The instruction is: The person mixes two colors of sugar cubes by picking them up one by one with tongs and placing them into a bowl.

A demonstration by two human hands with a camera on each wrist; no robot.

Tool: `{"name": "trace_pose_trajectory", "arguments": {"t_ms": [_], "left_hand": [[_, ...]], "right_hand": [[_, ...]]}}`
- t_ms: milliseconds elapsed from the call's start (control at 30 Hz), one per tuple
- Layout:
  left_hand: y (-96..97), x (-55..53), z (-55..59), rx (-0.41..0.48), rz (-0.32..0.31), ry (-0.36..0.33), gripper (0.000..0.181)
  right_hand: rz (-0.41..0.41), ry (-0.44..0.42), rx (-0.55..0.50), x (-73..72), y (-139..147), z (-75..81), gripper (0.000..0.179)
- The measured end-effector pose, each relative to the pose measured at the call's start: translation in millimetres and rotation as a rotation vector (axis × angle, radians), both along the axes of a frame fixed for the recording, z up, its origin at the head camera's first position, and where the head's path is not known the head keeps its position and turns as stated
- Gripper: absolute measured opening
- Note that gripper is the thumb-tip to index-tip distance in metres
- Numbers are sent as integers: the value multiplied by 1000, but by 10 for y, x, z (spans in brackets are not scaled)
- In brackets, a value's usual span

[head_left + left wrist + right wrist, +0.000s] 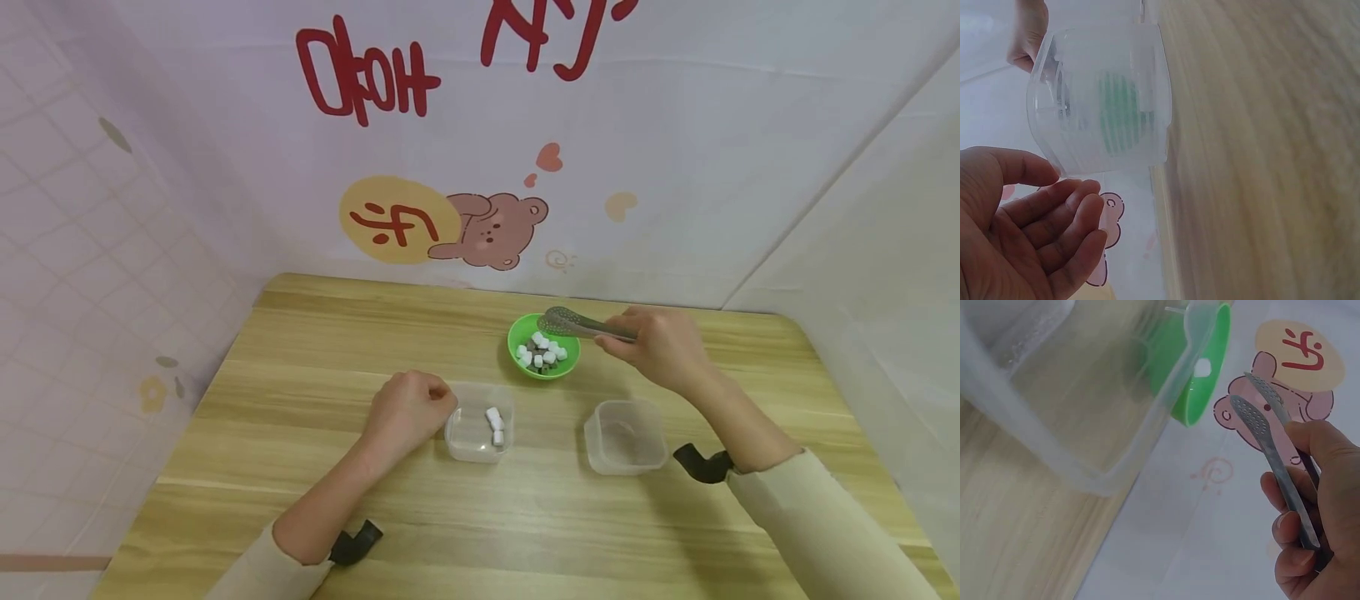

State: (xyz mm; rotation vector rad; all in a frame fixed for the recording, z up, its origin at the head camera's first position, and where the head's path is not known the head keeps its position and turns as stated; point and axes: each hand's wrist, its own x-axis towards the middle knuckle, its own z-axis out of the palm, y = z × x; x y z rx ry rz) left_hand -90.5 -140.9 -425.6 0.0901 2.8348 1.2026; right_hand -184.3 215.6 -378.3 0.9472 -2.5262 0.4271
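Note:
My right hand (663, 346) grips metal tongs (1285, 481) with perforated ends. Those ends stand apart with nothing between them in the right wrist view, above the back of a green bowl (575, 364). In the bowl are several small white pieces (549, 357) mixed with grey-brown ones. At the rim of a clear plastic container (480, 454), my left hand (408, 408) pinches the corner between thumb and fingertips. A few white pieces (493, 419) lie inside this container, towards its right side.
A second clear plastic container (626, 467) stands on the wooden table (525, 533), in front of the right hand. Behind the table's back edge rises a white cloth (660, 258) printed with a bear and red characters. Black wrist bands (354, 546) sit by both sleeves.

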Motion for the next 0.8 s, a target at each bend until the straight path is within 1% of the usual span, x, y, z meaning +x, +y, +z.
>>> {"name": "trace_pose_trajectory", "arguments": {"t_ms": [100, 267, 333, 467, 633, 800], "left_hand": [[8, -4, 8, 2, 2, -7, 17], [16, -3, 18, 3, 7, -15, 17], [15, -1, 20, 4, 9, -18, 17], [9, -1, 20, 4, 11, -24, 17], [8, -5, 20, -3, 12, -20, 17], [6, -2, 21, 8, 5, -24, 18]], "right_hand": [[5, 3, -5, -6, 29, -9, 11], [4, 18, -9, 17, 35, 43, 13], [16, 27, -14, 35, 16, 71, 13], [74, 57, -33, 83, -49, 130, 11], [140, 97, -42, 180, -157, 215, 15], [185, 82, -46, 282, -261, 291, 20]]}}
